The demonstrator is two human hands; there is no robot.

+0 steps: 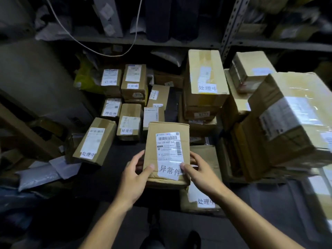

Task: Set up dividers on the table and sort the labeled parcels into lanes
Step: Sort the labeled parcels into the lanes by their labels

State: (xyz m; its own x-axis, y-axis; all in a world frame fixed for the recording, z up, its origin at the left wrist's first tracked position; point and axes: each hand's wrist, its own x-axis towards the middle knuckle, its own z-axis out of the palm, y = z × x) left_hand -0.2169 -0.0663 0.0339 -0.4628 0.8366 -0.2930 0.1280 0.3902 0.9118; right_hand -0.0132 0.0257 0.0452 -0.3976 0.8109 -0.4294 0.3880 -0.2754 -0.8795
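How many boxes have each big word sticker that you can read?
处理中 boxes: 3
异常件 boxes: 2
已完成 boxes: 2
待处理 boxes: 1
Total: 8
One more sticker is half hidden, so it is not counted.

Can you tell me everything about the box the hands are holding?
The held box is plain brown cardboard, a bit creased, tilted up toward the camera. A white shipping label with barcodes covers its face, and a white sticker reading 异常件 sits below. The left hand and right hand grip its lower sides, thumbs on the front.
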